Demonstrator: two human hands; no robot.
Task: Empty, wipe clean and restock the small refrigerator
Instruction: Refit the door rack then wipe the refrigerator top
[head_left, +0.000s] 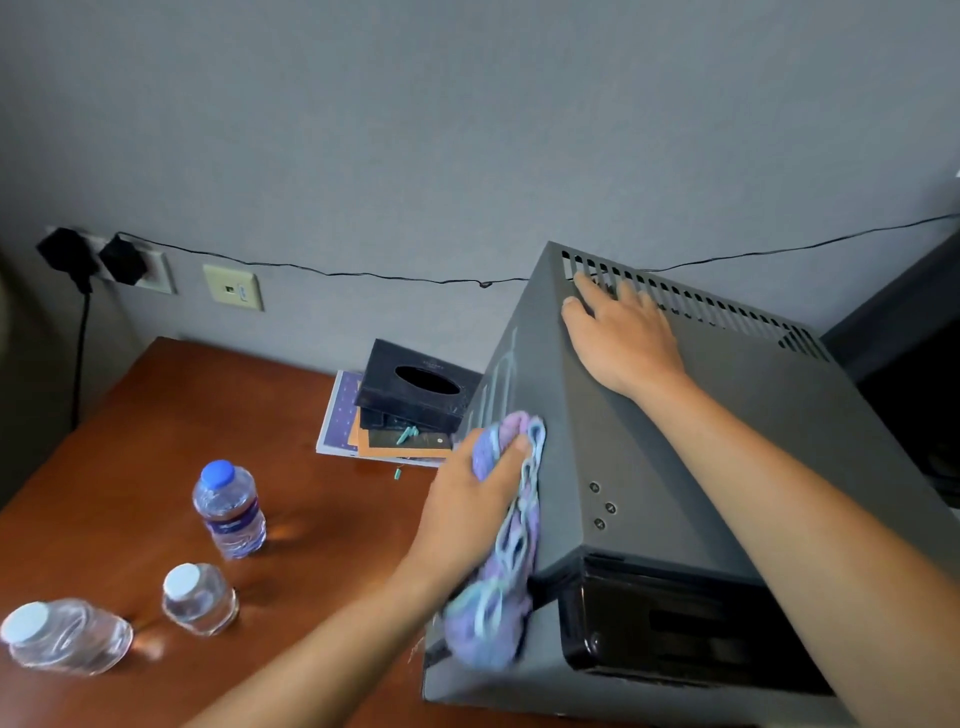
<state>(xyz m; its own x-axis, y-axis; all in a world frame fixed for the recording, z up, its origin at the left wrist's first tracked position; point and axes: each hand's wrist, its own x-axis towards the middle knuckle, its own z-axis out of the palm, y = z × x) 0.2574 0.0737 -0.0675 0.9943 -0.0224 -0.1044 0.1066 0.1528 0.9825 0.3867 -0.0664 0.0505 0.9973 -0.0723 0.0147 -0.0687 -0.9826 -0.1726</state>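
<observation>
Starting at the left of the wooden table (130, 441), near its front edge, I see three water bottles: a white-capped bottle (65, 636) by the front-left corner, a second white-capped bottle (200, 597) just right of it, and a blue-capped bottle (230, 506) behind that one, farther from the edge. All three stand apart from each other. Toward the table's back edge, a black tissue box (415, 387) sits on a stack of books (353, 421), just beside the refrigerator's left side. My left hand (467, 499) grips a purple and blue cloth (504, 545), pressing it against the left side wall of the small refrigerator (675, 493), which stands at the table's right end. My right hand (621, 332) lies flat, fingers relaxed, on the refrigerator's top near its rear vent slots (696, 301).
</observation>
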